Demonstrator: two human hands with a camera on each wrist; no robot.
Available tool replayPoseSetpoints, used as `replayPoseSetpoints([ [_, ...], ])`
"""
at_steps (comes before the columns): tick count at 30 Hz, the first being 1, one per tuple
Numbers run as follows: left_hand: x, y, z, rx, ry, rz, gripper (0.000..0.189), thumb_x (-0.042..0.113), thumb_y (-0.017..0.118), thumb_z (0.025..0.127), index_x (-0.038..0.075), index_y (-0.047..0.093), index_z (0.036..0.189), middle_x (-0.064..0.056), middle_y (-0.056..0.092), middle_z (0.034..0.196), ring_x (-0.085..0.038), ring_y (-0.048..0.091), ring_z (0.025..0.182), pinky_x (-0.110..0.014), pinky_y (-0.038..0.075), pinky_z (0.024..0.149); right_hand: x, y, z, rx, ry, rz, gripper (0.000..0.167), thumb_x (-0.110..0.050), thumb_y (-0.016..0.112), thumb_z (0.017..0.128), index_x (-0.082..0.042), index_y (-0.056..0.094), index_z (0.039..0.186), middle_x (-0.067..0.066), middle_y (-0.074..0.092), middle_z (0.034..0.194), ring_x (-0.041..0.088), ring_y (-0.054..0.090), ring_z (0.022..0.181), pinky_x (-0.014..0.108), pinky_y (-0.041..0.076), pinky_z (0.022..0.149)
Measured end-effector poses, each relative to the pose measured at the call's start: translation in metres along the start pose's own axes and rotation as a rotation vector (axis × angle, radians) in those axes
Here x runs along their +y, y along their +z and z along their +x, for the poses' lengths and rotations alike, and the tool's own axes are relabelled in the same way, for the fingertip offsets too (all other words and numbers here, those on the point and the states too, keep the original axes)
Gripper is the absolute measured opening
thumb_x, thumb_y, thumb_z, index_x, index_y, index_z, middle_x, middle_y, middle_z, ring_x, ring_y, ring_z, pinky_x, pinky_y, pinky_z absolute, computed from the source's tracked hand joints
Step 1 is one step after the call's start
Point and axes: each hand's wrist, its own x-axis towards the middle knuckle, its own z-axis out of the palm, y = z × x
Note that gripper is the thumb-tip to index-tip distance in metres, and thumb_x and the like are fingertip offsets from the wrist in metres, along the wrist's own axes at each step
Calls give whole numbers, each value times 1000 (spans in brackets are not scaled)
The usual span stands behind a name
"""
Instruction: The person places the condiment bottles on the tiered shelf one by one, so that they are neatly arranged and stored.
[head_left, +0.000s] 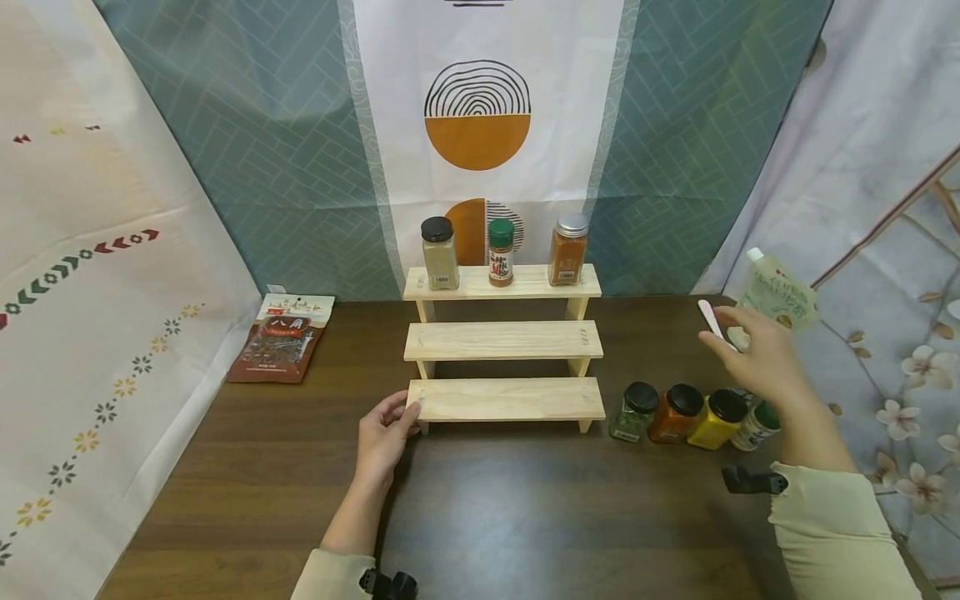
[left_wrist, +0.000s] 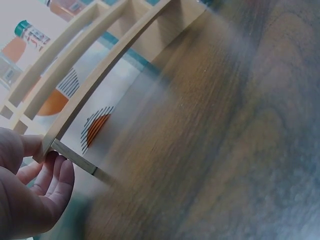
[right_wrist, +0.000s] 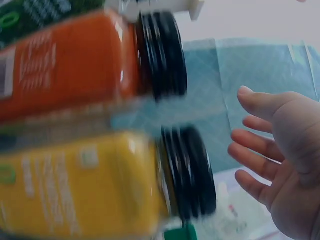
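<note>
A three-step wooden spice rack (head_left: 504,342) stands mid-table. My left hand (head_left: 386,437) holds the left end of its lowest step, thumb on top and fingers beneath in the left wrist view. On the top step are a black-lidded jar of pale powder (head_left: 440,254), a green-capped shaker (head_left: 501,254) and a silver-lidded orange-brown jar (head_left: 568,250). My right hand (head_left: 761,350) hovers behind the row of jars, thumb and fingers apart; no object shows between them in the right wrist view. A slim pale handle (head_left: 710,318) overlaps its fingertips in the head view.
Right of the rack stand a green-filled jar (head_left: 633,412), an orange-red jar (head_left: 677,414), a yellow jar (head_left: 717,419) and a green-capped bottle (head_left: 756,427). Behind my right hand is a white-capped pouch (head_left: 780,292). A red-brown packet (head_left: 283,340) lies at the left.
</note>
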Motion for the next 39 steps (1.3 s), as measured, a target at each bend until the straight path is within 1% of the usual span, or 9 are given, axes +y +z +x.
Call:
replayPoseSetpoints([
  [3,0,0,0,1,1,-4,33,9,71,96,-2,65,127,-16,71,99,-17,67,77,-25,58,70,8,-6,-9,7,10,-10,43,-17,73,95,7,60,128,33,63,119,52,55,109,68,39,91],
  [9,1,0,-1,-6,-6,-2,34,10,71,96,-2,65,127,-15,70,99,-17,67,79,-25,59,72,20,-12,-27,38,30,-58,44,-15,75,92,8,60,126,34,63,115,51,55,104,67,38,88],
  [18,0,-1,-2,-15,8,-4,36,9,70,97,-3,63,130,-16,70,100,-21,68,83,-25,59,72,33,-11,-46,-10,121,-106,49,-20,76,92,10,59,127,37,58,123,56,49,112,70,35,93],
  [25,0,-1,-1,-10,4,0,36,9,70,97,-2,63,130,-17,70,100,-24,68,84,-26,59,72,39,-14,-59,2,222,-123,54,-24,76,92,9,58,130,37,57,122,53,52,105,67,40,82],
  [28,0,-1,-1,-11,3,-5,36,9,70,97,-2,63,130,-17,70,100,-24,68,84,-26,59,73,42,-15,-61,15,247,-144,54,-27,76,92,11,58,126,38,57,119,54,53,104,67,40,82],
  [31,0,-1,-1,-11,2,-11,35,8,70,97,-2,63,130,-16,70,100,-23,68,84,-27,59,73,47,-15,-60,-11,270,-155,57,-32,75,94,12,58,125,39,59,119,55,57,102,66,44,80],
  [35,1,-2,-1,-10,6,-11,35,8,70,97,-2,63,130,-16,70,100,-21,68,82,-26,59,73,52,-14,-58,-53,299,-135,57,-32,74,94,12,58,126,40,62,114,55,64,96,55,55,66],
  [37,1,-2,-1,-10,5,-10,36,8,70,96,-3,63,130,-16,70,99,-20,68,82,-26,59,72,54,-14,-57,-63,321,-123,57,-32,75,94,12,58,126,39,64,110,54,65,95,47,57,58],
  [39,1,-2,-2,-11,4,-10,36,9,71,96,-3,63,130,-16,70,99,-20,67,81,-25,59,72,55,-15,-56,-80,352,-117,60,-34,74,94,13,57,127,39,64,109,54,65,95,42,57,57],
])
